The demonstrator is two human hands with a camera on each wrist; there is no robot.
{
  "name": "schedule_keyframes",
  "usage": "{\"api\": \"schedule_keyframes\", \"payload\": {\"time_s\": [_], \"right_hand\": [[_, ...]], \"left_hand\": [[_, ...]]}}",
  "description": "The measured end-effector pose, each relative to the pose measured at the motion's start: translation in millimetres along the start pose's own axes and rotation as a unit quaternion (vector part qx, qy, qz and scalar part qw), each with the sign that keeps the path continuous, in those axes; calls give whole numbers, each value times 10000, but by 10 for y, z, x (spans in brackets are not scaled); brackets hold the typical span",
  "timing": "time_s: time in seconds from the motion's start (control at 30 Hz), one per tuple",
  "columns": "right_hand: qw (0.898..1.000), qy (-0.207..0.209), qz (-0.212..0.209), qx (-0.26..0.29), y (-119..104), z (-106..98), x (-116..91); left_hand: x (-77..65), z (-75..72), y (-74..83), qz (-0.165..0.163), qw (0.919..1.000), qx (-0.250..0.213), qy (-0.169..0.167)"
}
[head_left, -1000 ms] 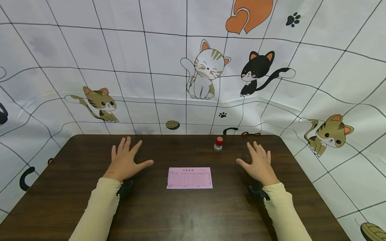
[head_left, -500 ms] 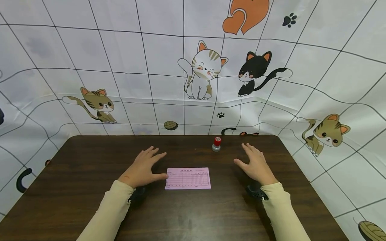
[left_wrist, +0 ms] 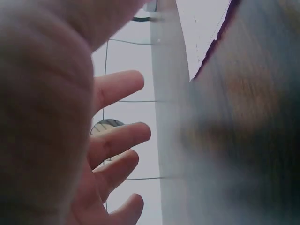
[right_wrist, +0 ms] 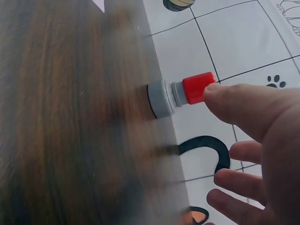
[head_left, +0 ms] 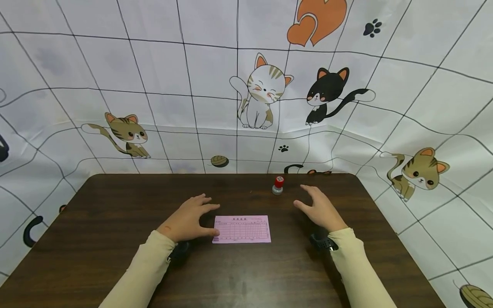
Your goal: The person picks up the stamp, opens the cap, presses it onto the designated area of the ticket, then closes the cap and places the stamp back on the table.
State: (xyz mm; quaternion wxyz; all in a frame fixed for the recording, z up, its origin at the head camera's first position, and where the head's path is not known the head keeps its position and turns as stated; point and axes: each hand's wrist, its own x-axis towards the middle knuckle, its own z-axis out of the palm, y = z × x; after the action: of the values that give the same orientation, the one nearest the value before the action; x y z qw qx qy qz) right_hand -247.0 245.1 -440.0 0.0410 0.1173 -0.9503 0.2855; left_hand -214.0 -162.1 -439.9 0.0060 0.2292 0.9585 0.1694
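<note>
A pink printed form slip lies flat on the dark wooden table. My left hand hovers at its left edge, fingers spread, the thumb overlapping that edge in the head view. Its fingers hold nothing in the left wrist view, where a corner of the slip shows. Near the table's back edge stands a small stamp with a red top and grey base. My right hand is to its right, fingers loosely bent and holding nothing; the thumb overlaps the red top of the stamp in the right wrist view.
Behind the table hangs a white cloth printed with cats and grid lines, reaching round both sides. The table's back edge runs just beyond the stamp. A dark band sits on the right wrist.
My left hand has moved right from beside the slip to its left edge. The right hand has shifted slightly left, toward the stamp. Slip and stamp stay in place.
</note>
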Motion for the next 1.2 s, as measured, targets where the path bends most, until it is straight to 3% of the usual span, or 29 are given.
{"api": "schedule_keyframes", "payload": {"time_s": [0.27, 0.47, 0.77, 1.2], "right_hand": [[9996, -22, -111, 276, -49, 95, 236], [9993, -38, -196, 313, -90, 145, 295], [9983, -164, 139, 543, -118, 166, 408], [9971, -79, 203, 731, -210, 222, 606]], "left_hand": [[29, 72, 58, 52, 9997, 15, -247], [59, 114, 80, 83, 9995, 8, -298], [89, 139, 101, -85, 9990, -46, -436], [223, 160, 40, -261, 9985, -293, -373]]}}
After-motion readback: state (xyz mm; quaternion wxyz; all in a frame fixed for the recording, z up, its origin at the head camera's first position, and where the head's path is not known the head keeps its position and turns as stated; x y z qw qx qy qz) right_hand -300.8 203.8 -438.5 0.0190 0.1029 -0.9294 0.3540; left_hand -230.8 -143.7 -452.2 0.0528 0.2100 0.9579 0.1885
